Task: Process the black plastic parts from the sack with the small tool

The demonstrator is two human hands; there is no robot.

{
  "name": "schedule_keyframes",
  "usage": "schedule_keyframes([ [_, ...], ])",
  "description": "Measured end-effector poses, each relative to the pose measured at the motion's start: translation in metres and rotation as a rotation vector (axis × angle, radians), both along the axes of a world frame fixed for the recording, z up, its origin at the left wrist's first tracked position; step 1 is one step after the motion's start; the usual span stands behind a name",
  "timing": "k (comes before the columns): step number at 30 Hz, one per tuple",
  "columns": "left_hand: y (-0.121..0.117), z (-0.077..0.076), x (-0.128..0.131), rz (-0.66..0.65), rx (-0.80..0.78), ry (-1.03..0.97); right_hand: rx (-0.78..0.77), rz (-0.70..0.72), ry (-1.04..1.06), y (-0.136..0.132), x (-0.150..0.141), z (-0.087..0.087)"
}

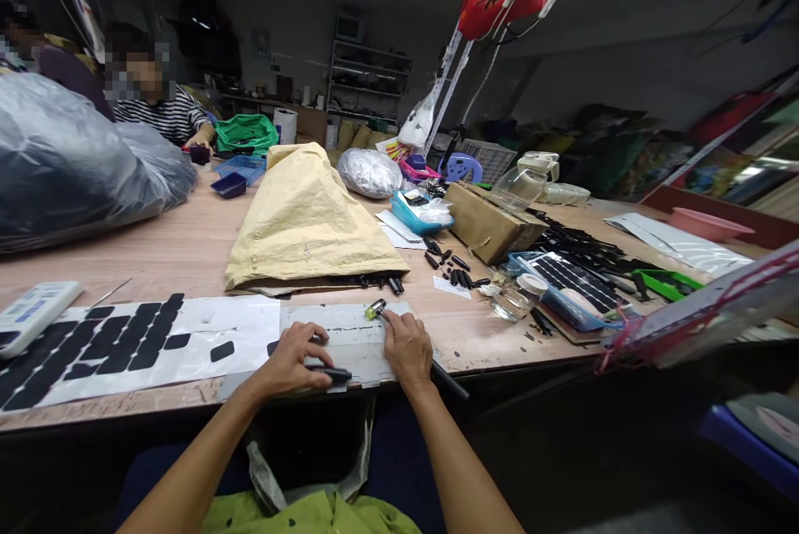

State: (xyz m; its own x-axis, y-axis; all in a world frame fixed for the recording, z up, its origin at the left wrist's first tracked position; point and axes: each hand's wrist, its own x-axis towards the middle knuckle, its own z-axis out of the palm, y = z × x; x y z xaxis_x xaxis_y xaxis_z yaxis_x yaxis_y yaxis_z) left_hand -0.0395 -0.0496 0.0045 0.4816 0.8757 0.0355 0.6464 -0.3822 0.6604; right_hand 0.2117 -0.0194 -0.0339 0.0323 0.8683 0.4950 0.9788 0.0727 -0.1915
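Note:
My left hand (298, 361) is closed round a short black cylindrical piece (334, 373), which lies low over the grey board (355, 343) near the table's front edge. In my right hand (409, 348) is what looks like a small hammer. Its shiny yellow-green and metal head (375, 309) points up and left over the board, and its black handle (450, 382) comes out below the palm past the edge. Left of my left hand, a white sheet (250, 326) bears rows of black rounded patches (146, 334).
A tan sack (305, 218) stands just beyond the board, black pieces at its mouth. Loose black pieces (460, 278), a glass jar (515, 299), a blue basket (574, 301) and a cardboard box (493, 222) lie to the right. A co-worker (162, 110) sits across the table, near a large plastic bag (81, 160).

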Motion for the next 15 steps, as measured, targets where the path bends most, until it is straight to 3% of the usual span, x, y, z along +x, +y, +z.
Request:
schedule_keyframes([
  [5,-0.043,-0.006,-0.003,-0.091,-0.012,0.084,0.016,-0.013,-0.02,0.0,0.0,-0.001],
  [8,-0.046,-0.004,0.001,-0.091,0.001,0.06,0.025,-0.012,-0.04,0.0,-0.001,-0.002],
  [11,-0.019,0.005,0.01,-0.038,0.062,-0.083,0.022,-0.017,-0.056,0.0,-0.001,-0.003],
  [15,0.052,0.012,0.021,0.222,0.19,-0.123,0.022,-0.014,-0.058,0.0,-0.001,-0.002],
])
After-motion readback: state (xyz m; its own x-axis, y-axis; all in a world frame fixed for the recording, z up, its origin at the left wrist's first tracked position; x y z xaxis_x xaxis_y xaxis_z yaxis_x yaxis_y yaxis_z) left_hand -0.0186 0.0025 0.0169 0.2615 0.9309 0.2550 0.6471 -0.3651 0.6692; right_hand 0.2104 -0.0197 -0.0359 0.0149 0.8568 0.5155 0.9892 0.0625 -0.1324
